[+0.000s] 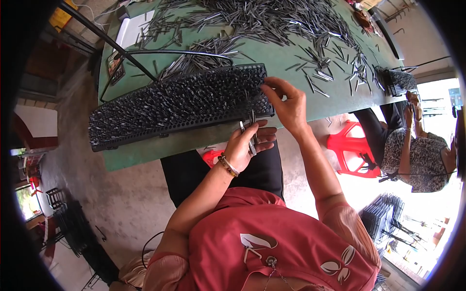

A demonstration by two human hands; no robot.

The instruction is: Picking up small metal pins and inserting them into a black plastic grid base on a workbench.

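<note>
A long black perforated tray lies tilted along the near edge of the green table, its holes packed with thin dark strips. Toward its right end, some holes show bare. My left hand, palm up below that end, has closed on a few slim grey strips; its outer fingers stretch out. At the tray's far right corner, my right hand pinches thumb and forefinger together. What is between those fingertips is too small to make out.
Loose strips heap over the far part of the green table. A black metal arm slants over its left side. On the right, a person sits beside a red stool and another black tray.
</note>
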